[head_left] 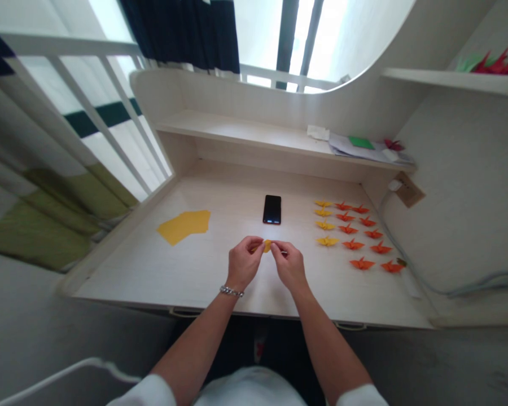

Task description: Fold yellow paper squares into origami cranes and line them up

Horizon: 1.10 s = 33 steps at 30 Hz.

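Between my fingertips is a small folded piece of yellow paper (267, 246), held just above the desk. My left hand (243, 262) pinches its left side, and a chain bracelet circles that wrist. My right hand (288, 264) closes on its right side with thumb and forefinger. Fingers cover much of the paper, so its exact folded shape is hidden. To the right stand yellow paper cranes (327, 241) in a column, beside orange paper cranes (353, 245) in two columns. Loose yellow paper sheets (184, 225) lie overlapping on the left.
A black phone (272, 210) lies on the white desk (220, 192) beyond my hands. The raised shelf (237, 128) at the back holds papers (342, 144) and a green sheet (361, 142). A grey cable (423, 279) runs along the right wall. White railing slats (105, 121) border the left.
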### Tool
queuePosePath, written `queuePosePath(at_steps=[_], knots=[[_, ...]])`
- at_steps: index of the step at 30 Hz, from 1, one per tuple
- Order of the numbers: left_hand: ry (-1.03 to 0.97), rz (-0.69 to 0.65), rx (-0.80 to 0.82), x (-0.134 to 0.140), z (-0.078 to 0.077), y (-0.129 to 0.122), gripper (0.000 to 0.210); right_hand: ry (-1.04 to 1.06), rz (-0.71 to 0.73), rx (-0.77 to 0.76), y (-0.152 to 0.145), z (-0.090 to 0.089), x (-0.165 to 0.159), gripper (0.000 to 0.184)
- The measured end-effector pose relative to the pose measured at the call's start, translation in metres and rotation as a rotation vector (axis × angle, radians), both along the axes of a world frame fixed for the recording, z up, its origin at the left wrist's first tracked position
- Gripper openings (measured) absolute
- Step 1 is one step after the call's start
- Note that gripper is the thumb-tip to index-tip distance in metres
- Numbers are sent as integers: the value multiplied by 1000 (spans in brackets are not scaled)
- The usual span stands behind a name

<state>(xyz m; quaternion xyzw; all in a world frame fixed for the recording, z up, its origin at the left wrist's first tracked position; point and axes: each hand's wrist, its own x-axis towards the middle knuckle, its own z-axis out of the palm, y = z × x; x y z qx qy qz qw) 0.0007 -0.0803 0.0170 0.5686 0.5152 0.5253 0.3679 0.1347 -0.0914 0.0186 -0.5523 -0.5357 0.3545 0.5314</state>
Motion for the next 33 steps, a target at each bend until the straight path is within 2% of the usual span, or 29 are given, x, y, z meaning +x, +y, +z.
queuePosePath(at_steps=[1, 4, 7, 10, 13, 17, 18, 23, 27, 33], knots=[[81, -12, 53, 2, 1, -3, 19, 91, 60, -52, 0, -1, -3, 30], [299, -94, 192, 4, 5, -12, 30, 372, 95, -178, 4, -3, -8, 38], [320, -186, 190, 2, 5, -16, 46, 484, 64, -257, 8, -6, -4, 39], [232, -263, 88, -1, 3, -14, 49, 457, 30, -295, 11, -9, 2, 39], [118, -288, 11, -6, 4, -10, 37, 383, 15, -307, 14, -13, 7, 35], [68, -28, 32, -13, 12, -3, 26, 315, 20, -317, 16, -11, 11, 25], [59, -18, 36, -15, 13, -1, 28, 301, 43, -314, 16, -10, 11, 23], [-61, -285, -143, -15, 14, 7, 23, 213, 175, -273, 16, -3, 10, 20], [-152, -319, -242, -12, 12, 6, 22, 205, 225, -243, 12, 0, 11, 21], [-196, -402, -263, -16, 18, 4, 18, 271, 270, -286, 7, 7, 16, 22]])
